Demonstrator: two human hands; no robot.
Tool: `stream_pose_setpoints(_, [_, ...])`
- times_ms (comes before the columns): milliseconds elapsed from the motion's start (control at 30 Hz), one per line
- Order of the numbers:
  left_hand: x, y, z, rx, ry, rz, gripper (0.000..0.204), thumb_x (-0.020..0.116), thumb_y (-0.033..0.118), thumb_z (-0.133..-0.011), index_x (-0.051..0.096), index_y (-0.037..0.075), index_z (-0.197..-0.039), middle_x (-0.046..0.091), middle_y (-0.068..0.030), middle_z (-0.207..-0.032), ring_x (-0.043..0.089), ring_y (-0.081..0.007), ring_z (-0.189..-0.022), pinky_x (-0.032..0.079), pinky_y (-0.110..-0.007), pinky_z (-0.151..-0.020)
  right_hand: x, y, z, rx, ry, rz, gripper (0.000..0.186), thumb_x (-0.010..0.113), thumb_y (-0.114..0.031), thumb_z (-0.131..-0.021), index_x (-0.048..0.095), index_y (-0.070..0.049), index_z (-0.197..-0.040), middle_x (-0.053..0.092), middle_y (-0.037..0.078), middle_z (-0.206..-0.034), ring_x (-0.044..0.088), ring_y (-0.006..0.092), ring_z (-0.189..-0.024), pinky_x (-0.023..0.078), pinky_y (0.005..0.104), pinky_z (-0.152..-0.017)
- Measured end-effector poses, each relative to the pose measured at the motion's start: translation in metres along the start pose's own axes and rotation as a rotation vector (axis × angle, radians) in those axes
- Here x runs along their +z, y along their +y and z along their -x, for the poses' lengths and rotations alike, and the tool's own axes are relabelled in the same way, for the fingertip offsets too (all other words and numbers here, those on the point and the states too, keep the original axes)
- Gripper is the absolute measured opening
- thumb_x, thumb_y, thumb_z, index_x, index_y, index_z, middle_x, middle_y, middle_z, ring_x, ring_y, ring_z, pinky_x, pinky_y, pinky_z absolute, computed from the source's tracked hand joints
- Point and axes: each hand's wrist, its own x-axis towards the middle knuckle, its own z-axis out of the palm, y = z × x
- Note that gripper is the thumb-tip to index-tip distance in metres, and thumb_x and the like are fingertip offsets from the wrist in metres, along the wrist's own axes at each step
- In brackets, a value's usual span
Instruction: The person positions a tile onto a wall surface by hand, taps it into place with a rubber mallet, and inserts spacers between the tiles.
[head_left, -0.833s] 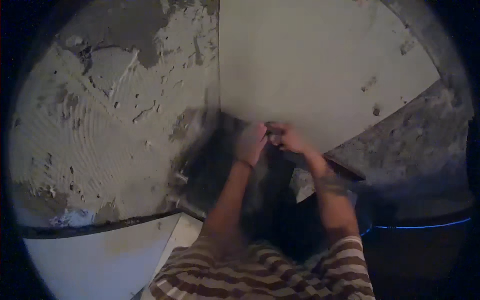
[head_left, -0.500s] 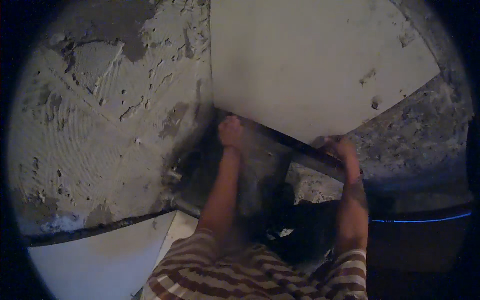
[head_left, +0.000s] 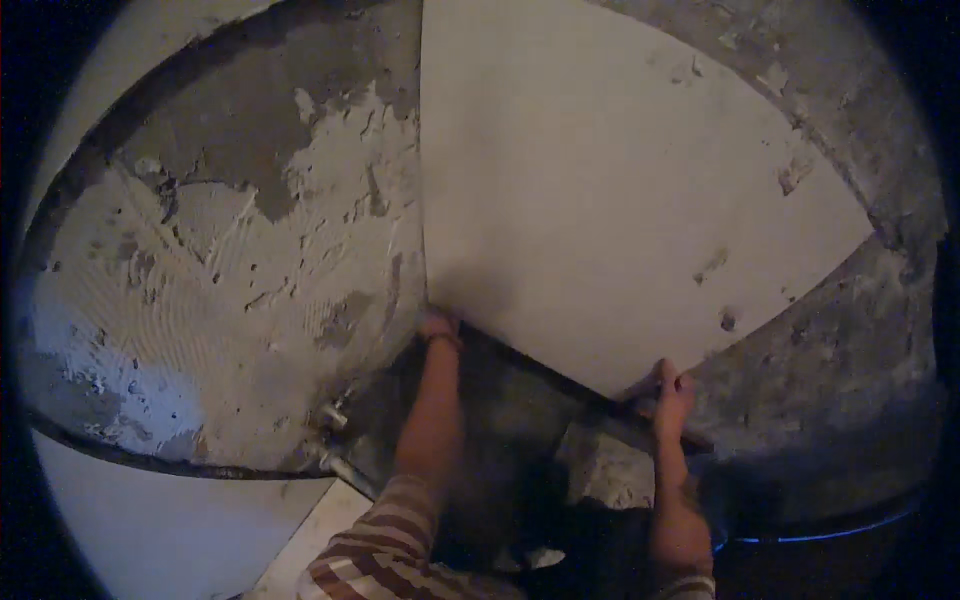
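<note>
A large pale tile (head_left: 630, 190) with a few grey smears stands against the rough wall, its top cut off by the picture's edge. Along its lower edge runs a dark straight bar (head_left: 540, 368), which sticks out past the tile on the right. My left hand (head_left: 440, 325) is closed at the tile's lower left corner, its fingertips partly hidden. On the other side, my right hand (head_left: 672, 398) grips around the lower right corner, thumb upward, with the dark bar passing behind the wrist. Which of the two the fingers press on is hard to see.
Left of the tile, the wall (head_left: 330, 240) carries ridged, patchy adhesive. Metal pipe fittings (head_left: 336, 415) jut out beside my left forearm. A smooth white panel (head_left: 170, 530) lies at lower left. A thin blue line (head_left: 800, 540) curves along the lower right.
The view has tilted upward, so tile and hands appear lower in the picture. My left hand now sits closer to the tile's corner; my right hand's thumb points up along its edge.
</note>
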Motion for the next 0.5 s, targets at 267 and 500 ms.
stream_pose_setpoints(267, [0.024,0.010,0.020,-0.216,-0.118,1.077,0.026,0.044,0.028,-0.088,0.054,0.009,-0.103,0.058,-0.0056,-0.093,0.056,-0.0184,-0.081,0.047,-0.035,-0.063,-0.024,-0.026,-0.019,-0.042,-0.162,0.316,0.055,0.057,-0.048,-0.078,0.060,0.003,-0.099,0.060,0.022,-0.101,0.056,0.0357,-0.094,0.042,0.0388,-0.084])
stream_pose_setpoints(500, [-0.039,0.089,0.120,0.614,0.031,0.815,0.014,0.052,0.019,-0.086,0.057,0.005,-0.087,0.061,-0.0038,-0.078,0.059,-0.0172,-0.068,0.049,-0.031,-0.056,0.018,-0.088,0.025,-0.278,-0.738,0.431,0.049,0.065,-0.035,-0.075,0.056,0.000,-0.108,0.063,0.018,-0.092,0.060,0.0299,-0.084,0.045,0.0357,-0.077])
